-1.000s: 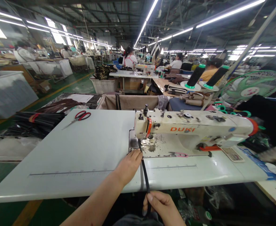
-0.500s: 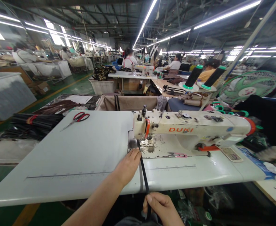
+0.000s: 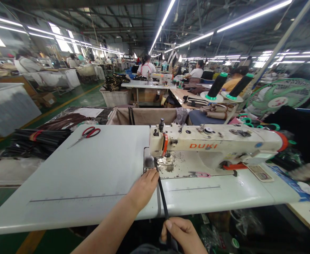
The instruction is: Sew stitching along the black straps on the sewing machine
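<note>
A narrow black strap (image 3: 162, 197) runs from under the needle area of a white sewing machine (image 3: 213, 143) toward me, over the table's front edge. My left hand (image 3: 146, 185) rests on the tabletop just in front of the presser foot, its fingers together and pressing on the strap's far end. Lower down, my right hand (image 3: 183, 233) pinches the same strap between thumb and fingers, off the table edge. The strap looks fairly straight between the two hands. My left fingertips hide part of it near the needle.
Red-handled scissors (image 3: 85, 135) lie at the table's back left. Pink-handled snips (image 3: 201, 174) lie on the machine bed. Black thread cones (image 3: 216, 86) stand behind the machine, beside a green fan (image 3: 279, 98). Bundled black strips (image 3: 40, 139) sit to the left. People work farther back.
</note>
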`<state>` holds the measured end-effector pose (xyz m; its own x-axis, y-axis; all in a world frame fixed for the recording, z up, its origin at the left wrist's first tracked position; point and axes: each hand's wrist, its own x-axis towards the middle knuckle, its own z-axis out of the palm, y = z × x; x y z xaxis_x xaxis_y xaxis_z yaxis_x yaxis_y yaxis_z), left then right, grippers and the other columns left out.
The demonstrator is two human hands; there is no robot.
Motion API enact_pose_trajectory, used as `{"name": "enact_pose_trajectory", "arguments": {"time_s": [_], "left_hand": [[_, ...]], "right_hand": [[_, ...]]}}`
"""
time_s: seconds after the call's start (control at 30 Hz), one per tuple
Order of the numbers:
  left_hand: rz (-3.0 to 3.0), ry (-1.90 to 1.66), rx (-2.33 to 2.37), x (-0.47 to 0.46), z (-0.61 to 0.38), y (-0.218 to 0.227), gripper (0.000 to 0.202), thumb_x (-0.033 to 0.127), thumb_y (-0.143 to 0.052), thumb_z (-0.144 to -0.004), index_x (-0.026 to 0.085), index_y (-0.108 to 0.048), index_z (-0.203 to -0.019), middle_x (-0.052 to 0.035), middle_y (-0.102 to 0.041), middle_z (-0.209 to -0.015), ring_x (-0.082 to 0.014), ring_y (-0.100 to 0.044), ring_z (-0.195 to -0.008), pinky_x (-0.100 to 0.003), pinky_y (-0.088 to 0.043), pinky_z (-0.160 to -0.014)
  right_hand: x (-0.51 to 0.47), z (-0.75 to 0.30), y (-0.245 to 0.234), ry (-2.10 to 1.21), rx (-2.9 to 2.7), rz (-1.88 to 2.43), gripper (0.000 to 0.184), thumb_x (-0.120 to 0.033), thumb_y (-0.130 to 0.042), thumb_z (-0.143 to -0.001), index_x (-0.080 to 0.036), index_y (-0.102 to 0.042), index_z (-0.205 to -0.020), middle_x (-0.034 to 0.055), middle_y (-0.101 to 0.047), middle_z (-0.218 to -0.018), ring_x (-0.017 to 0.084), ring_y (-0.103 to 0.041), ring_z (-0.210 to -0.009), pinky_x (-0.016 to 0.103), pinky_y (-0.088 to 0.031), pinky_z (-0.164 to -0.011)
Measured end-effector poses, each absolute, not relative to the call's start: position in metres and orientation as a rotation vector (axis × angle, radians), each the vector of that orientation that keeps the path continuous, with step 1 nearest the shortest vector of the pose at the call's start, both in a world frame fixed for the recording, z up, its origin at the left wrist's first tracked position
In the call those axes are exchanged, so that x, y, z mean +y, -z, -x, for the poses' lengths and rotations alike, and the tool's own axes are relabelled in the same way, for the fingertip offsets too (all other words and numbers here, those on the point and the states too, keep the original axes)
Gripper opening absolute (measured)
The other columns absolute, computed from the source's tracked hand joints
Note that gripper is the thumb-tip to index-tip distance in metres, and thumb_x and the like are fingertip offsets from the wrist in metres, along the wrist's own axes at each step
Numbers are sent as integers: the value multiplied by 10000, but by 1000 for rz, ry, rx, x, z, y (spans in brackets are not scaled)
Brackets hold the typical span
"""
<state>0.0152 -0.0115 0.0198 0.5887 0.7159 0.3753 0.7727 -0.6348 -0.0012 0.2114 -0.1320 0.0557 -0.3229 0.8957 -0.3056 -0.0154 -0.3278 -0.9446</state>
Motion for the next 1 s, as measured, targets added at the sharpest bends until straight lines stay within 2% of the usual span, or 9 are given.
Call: {"name": "enact_pose_trajectory", "arguments": {"time_s": [0.13, 0.27, 0.37, 0.47, 0.53, 0.6, 0.67, 0.77, 1.0], "left_hand": [[2677, 495, -1259, -13, -15, -25, 360, 33, -472, -982, 101, -572, -1322, -155, -646, -1351, -263, -593, -1343, -417, -468, -1185], [2655, 523, -1234, -14, -14, -27, 373, 11, -472, -965, 96, -576, -1313, -153, -653, -1333, -271, -612, -1317, -403, -483, -1170], [2643, 547, -1212, -14, -14, -27, 371, 19, -490, -963, 95, -575, -1315, -155, -654, -1327, -276, -628, -1292, -397, -486, -1162], [2638, 553, -1220, -14, -14, -25, 363, 36, -489, -974, 108, -572, -1321, -151, -656, -1326, -276, -630, -1290, -404, -485, -1159], [2644, 548, -1242, -14, -14, -23, 372, 34, -483, -976, 115, -564, -1330, -145, -653, -1334, -274, -617, -1309, -403, -480, -1161], [2660, 537, -1258, -14, -14, -22, 381, 32, -482, -977, 117, -553, -1342, -138, -646, -1347, -271, -595, -1338, -400, -469, -1170], [2675, 520, -1269, -14, -15, -22, 383, 32, -484, -979, 112, -544, -1348, -134, -637, -1361, -272, -577, -1360, -400, -461, -1176], [2683, 507, -1265, -14, -15, -22, 370, 38, -490, -985, 109, -544, -1344, -132, -629, -1372, -276, -571, -1364, -410, -448, -1189], [2673, 535, -1242, -13, -15, -21, 349, 51, -520, -987, 96, -554, -1332, -129, -634, -1355, -279, -574, -1348, -417, -437, -1202]], "right_hand": [[-133, -212, -50, -1726, -1268, 1136, 519, -636, -683, -899, -190, -794, -660, 56, -726, -693, 213, -636, -734, 327, -436, -757], [-132, -213, -36, -1665, -1345, 1079, 484, -621, -748, -852, -177, -738, -661, 47, -697, -728, 197, -604, -730, 315, -432, -728], [-129, -213, -27, -1558, -1395, 1140, 456, -624, -766, -832, -183, -741, -722, 26, -657, -726, 189, -568, -718, 308, -427, -702], [-128, -210, -26, -1437, -1389, 1228, 462, -658, -745, -834, -200, -802, -824, 55, -716, -805, 219, -615, -781, 328, -466, -745], [-127, -207, -31, -1455, -1308, 1255, 473, -669, -759, -819, -216, -823, -936, 65, -758, -847, 231, -646, -814, 334, -491, -773], [-126, -205, -41, -1548, -1208, 1251, 471, -656, -775, -820, -215, -808, -984, 51, -767, -799, 203, -634, -748, 314, -491, -732], [-124, -203, -50, -1621, -1161, 1226, 463, -653, -776, -828, -200, -787, -923, 35, -757, -735, 165, -585, -664, 289, -461, -673], [-124, -203, -58, -1662, -1150, 1208, 488, -674, -771, -824, -186, -773, -843, 33, -755, -714, 146, -549, -640, 277, -420, -650], [-129, -208, -53, -1691, -1128, 1267, 505, -682, -746, -844, -181, -804, -821, 39, -763, -700, 135, -529, -623, 271, -383, -649]]}}
